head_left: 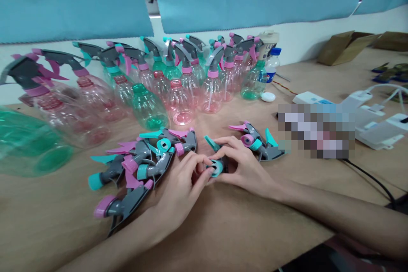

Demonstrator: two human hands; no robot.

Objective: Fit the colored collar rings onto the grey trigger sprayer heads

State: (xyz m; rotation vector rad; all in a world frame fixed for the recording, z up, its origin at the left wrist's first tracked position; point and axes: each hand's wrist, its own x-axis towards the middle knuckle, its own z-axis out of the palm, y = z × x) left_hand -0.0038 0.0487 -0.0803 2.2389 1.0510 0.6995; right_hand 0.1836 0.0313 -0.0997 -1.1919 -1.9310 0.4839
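Observation:
Over the front of the table, my right hand (247, 168) curls round a grey trigger spray head (216, 168) with a teal collar and teal trigger. The collar's open end faces me. My left hand (186, 185) pinches that collar's edge between thumb and fingers; anything small inside the pinch is hidden. Beside my left hand lies a pile of loose spray heads (148, 159) in grey with pink or teal parts. A few more spray heads (261, 144) lie just beyond my right hand.
Rows of pink and green spray bottles (181, 104) stand along the wall, some without heads. A large green bottle (28, 144) is at the left. To the right are a white mouse (268, 97), a Pepsi bottle (272, 68), white plastic holders (379, 121), a black cable (369, 178) and a cardboard box (344, 49).

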